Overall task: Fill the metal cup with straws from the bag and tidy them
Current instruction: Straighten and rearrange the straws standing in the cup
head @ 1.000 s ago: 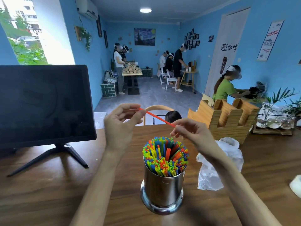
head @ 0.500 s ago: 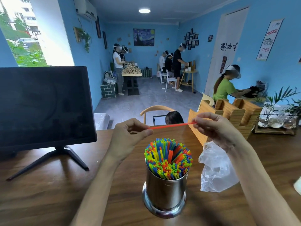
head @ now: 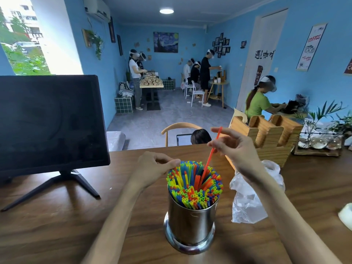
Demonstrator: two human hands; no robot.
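Orange straw (head: 211,155) | light, bendy, slippery | pinched high by right hand (head: 236,149) | left hand (head: 154,168) fingers curled at straws (head: 194,183) in cup (head: 190,223)

A dark wooden table (head: 57,225) fills the lower half of the frame. A metal cup (head: 190,225) packed with coloured straws (head: 194,185) is seen at lower centre. A crumpled clear plastic bag (head: 249,202) lies just right of it. A black monitor (head: 49,122) on a splayed stand is set at the left, a wooden holder (head: 266,138) at the right, a tray of glassware (head: 318,145) beyond, and a white object (head: 345,216) at the right edge.
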